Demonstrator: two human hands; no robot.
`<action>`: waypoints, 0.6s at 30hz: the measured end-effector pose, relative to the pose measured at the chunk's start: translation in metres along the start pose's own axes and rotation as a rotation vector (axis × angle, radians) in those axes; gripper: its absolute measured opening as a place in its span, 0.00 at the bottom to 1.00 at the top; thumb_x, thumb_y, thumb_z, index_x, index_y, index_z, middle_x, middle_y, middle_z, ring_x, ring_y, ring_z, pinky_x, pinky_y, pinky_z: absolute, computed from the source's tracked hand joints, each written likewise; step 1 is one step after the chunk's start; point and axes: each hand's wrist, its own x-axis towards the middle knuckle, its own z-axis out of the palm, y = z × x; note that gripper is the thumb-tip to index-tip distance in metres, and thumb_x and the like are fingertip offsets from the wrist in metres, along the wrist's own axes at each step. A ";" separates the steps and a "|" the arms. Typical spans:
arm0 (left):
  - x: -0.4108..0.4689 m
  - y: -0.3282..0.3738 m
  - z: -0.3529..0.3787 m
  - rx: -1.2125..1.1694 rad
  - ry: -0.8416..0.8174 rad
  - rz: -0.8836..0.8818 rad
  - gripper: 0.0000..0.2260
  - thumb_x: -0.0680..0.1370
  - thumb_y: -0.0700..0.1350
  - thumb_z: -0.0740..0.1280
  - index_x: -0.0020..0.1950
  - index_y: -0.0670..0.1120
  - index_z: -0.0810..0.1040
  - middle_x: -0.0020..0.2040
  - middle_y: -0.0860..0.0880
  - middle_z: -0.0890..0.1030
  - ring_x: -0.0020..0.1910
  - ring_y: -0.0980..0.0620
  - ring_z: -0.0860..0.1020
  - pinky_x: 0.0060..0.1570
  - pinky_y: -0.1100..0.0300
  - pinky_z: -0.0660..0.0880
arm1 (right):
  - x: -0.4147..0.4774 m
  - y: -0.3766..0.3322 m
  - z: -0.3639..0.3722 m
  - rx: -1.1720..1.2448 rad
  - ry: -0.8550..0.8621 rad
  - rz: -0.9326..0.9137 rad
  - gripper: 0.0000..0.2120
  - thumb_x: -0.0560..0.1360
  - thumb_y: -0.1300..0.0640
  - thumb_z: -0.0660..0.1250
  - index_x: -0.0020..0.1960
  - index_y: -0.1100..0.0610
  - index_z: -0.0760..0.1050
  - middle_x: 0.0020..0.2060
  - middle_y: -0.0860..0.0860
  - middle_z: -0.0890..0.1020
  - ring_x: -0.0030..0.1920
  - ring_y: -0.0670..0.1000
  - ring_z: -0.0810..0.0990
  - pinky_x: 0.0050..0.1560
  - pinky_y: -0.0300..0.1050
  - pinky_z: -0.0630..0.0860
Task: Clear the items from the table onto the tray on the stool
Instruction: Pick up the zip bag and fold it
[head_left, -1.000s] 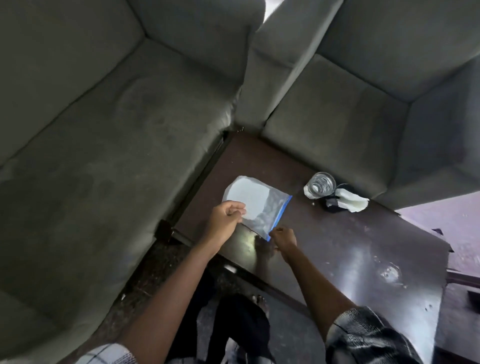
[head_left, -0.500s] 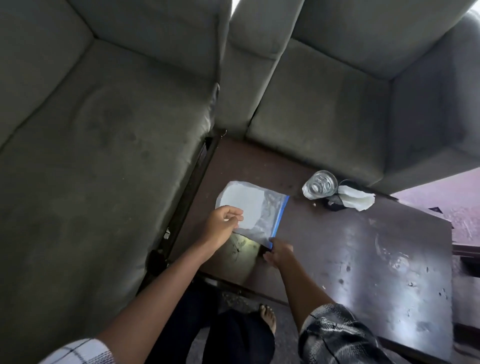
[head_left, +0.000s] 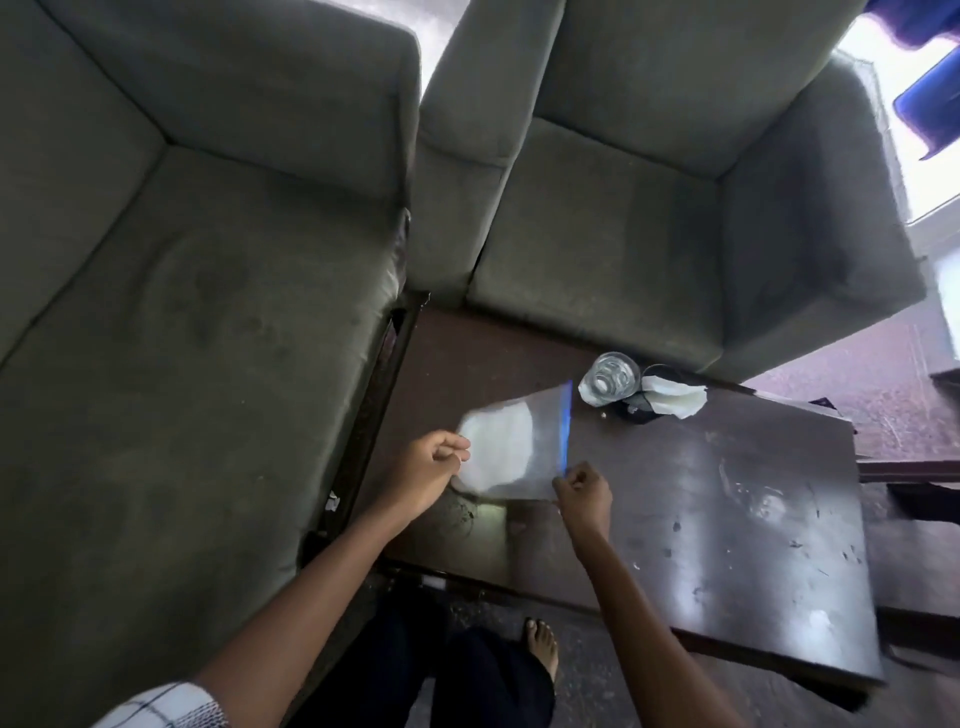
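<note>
A clear zip bag (head_left: 519, 441) with a blue seal strip and something white inside hangs just above the dark wooden table (head_left: 701, 519). My left hand (head_left: 428, 470) pinches its left edge. My right hand (head_left: 584, 491) pinches its lower right corner by the blue strip. The bag looks blurred. Behind it on the table stand a clear drinking glass (head_left: 610, 376), a crumpled white tissue (head_left: 672, 400) and a small dark object (head_left: 634, 413) under the tissue. No tray or stool is in view.
A grey sofa (head_left: 182, 338) runs along the left of the table and a grey armchair (head_left: 649, 234) stands behind it. My legs and a bare foot (head_left: 543, 644) are at the table's near edge. Smears mark the right half of the tabletop.
The bag has come up off the table, held by both hands, and its blue strip now stands more upright. The camera has tilted up, showing more of the armchair.
</note>
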 end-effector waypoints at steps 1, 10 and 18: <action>-0.004 0.009 -0.001 0.005 -0.012 0.025 0.10 0.76 0.33 0.60 0.50 0.43 0.78 0.46 0.47 0.81 0.38 0.56 0.76 0.34 0.72 0.69 | -0.010 -0.009 -0.018 0.012 0.024 -0.082 0.05 0.68 0.67 0.66 0.36 0.62 0.70 0.29 0.53 0.71 0.33 0.54 0.70 0.31 0.42 0.65; -0.047 0.109 0.010 0.131 -0.211 0.187 0.33 0.70 0.38 0.74 0.71 0.49 0.64 0.64 0.53 0.67 0.60 0.53 0.69 0.54 0.62 0.68 | -0.083 -0.104 -0.201 0.159 -0.065 -0.445 0.17 0.67 0.76 0.63 0.34 0.54 0.70 0.32 0.53 0.79 0.32 0.44 0.79 0.35 0.34 0.72; -0.101 0.161 0.058 -0.095 -0.521 0.300 0.19 0.68 0.45 0.74 0.57 0.43 0.79 0.55 0.46 0.82 0.55 0.49 0.80 0.58 0.54 0.76 | -0.095 -0.116 -0.299 0.899 -0.140 -0.343 0.12 0.73 0.70 0.61 0.49 0.56 0.75 0.45 0.55 0.82 0.38 0.54 0.78 0.33 0.40 0.73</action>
